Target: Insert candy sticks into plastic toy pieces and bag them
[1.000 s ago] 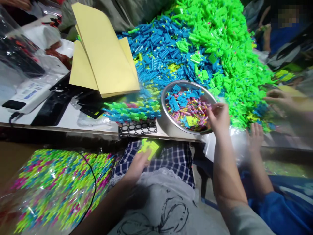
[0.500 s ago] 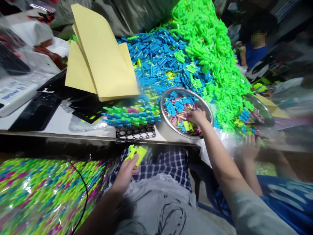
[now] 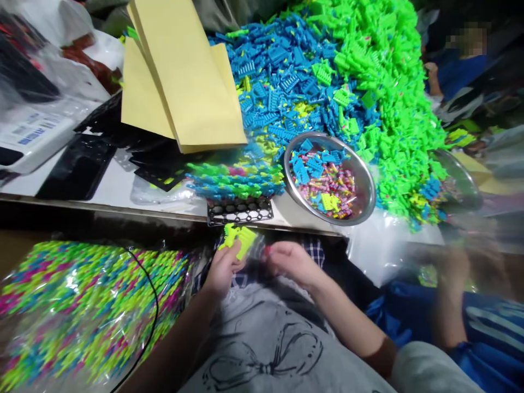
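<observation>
Head view: a metal bowl (image 3: 370, 188) holds blue and yellow plastic pieces (image 3: 314, 166) over pink sticks (image 3: 344, 190). Below, the left hand (image 3: 224, 263) pinches a yellow-green piece (image 3: 244, 240); the right (image 3: 292, 262) pinches something small and red (image 3: 267, 250).

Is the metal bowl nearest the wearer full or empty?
Partly full: blue, yellow and pink pieces lie inside the metal bowl, with bare inner wall showing at its right.
</observation>
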`<state>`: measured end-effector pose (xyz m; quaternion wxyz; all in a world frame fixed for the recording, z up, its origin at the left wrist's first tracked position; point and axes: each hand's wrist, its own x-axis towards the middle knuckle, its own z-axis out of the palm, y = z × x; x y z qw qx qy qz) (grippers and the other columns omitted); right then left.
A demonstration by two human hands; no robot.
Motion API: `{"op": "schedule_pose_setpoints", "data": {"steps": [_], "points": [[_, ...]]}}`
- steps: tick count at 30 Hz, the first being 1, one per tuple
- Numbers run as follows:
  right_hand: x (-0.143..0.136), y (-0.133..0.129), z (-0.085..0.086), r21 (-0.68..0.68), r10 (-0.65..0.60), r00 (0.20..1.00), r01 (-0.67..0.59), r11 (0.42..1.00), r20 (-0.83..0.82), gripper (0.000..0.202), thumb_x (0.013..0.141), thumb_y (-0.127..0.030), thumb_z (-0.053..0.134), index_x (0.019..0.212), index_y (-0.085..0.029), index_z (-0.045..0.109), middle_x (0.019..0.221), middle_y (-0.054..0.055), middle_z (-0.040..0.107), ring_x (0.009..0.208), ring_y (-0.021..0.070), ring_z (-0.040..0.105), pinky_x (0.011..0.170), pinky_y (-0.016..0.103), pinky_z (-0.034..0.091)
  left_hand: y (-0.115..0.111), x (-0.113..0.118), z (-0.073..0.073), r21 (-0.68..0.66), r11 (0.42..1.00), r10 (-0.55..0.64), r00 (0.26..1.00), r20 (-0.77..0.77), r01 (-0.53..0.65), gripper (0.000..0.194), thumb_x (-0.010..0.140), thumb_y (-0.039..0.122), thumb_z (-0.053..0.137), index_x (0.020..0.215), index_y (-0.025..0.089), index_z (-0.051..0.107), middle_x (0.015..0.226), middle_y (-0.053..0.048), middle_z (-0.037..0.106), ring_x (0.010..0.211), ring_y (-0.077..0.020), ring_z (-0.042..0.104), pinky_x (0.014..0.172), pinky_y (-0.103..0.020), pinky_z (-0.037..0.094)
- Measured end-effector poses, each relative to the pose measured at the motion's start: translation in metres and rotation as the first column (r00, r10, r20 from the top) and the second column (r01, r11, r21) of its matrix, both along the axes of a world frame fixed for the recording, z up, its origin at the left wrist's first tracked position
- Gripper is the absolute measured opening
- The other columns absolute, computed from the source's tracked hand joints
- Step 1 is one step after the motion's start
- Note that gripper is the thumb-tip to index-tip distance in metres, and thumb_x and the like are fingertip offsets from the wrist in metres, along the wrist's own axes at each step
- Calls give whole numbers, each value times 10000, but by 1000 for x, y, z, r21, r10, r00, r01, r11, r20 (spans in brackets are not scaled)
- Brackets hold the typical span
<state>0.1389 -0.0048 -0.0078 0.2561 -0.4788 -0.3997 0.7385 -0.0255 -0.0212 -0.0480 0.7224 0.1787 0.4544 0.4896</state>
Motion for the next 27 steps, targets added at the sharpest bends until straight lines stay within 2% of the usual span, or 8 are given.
{"op": "schedule_pose_setpoints", "data": {"steps": [4, 10, 15, 18, 21, 24, 25, 27], "points": [[-38, -24, -16, -64, -224, 972, 219, 974, -74, 375, 712, -562, 556, 621, -202, 501, 411, -88, 339, 357, 69, 293, 372, 212, 244, 0, 6, 14, 10, 1000, 1, 1000, -11, -1, 457, 646, 463, 635, 468, 174, 328, 399, 87, 254, 373, -21, 192, 409, -209, 125], [-34, -27, -11, 53, -136, 990, 137, 989, -24, 320, 737, -507, 566, 720, -188, 560, 568, -49, 483, 468, 69, 372, 437, 207, 281, -6, 10, 20, -15, 999, 41, 997, -67, -42, 503, 642, 456, 644, 403, 174, 303, 355, 82, 241, 365, -28, 219, 397, -199, 195], [-31, -31, -20, 38, -252, 964, 256, 966, -79, 335, 739, -521, 554, 731, -188, 524, 519, -76, 411, 431, 58, 343, 405, 189, 267, -8, 18, 25, 7, 1000, 14, 998, -69, -13, 478, 666, 454, 629, 409, 168, 345, 361, 77, 273, 369, -33, 242, 389, -185, 226], [-29, -32, -22, 8, -407, 906, 411, 912, -116, 338, 718, -528, 569, 787, -206, 490, 488, -99, 371, 385, 56, 332, 377, 181, 277, -4, 21, 33, 27, 994, -95, 980, -172, 102, 427, 622, 469, 660, 432, 163, 430, 391, 53, 373, 391, -50, 299, 402, -195, 269], [-21, -32, -19, 114, -459, 887, 461, 880, -44, 287, 695, -442, 629, 805, -204, 514, 550, -78, 443, 430, 58, 378, 407, 181, 318, -1, 20, 34, 18, 960, -258, 910, -325, 279, 371, 589, 496, 670, 513, 161, 530, 459, 21, 482, 469, -95, 411, 468, -216, 344], [-8, -30, -17, 485, -526, 847, 427, 763, 81, 153, 748, -334, 601, 732, -195, 539, 613, -37, 507, 512, 80, 443, 480, 206, 368, -1, 16, 29, 70, 915, -327, 833, -447, 397, 473, 631, 620, 556, 482, 175, 492, 451, 22, 430, 470, -100, 379, 477, -229, 333], [-4, -28, -17, 653, -524, 845, 339, 677, 105, 101, 767, -291, 581, 748, -194, 559, 636, -21, 536, 544, 92, 467, 512, 221, 385, -1, 15, 28, 90, 902, -337, 817, -467, 423, 538, 640, 684, 478, 446, 184, 449, 431, 26, 382, 448, -95, 339, 461, -234, 312], [4, -25, -18, 900, -452, 880, 71, 429, 146, 90, 801, -230, 531, 846, -187, 596, 681, 15, 585, 595, 118, 497, 566, 253, 403, -3, 15, 30, 86, 904, -334, 817, -471, 420, 615, 634, 771, 337, 417, 198, 395, 413, 29, 332, 425, -94, 299, 444, -246, 294]]}}
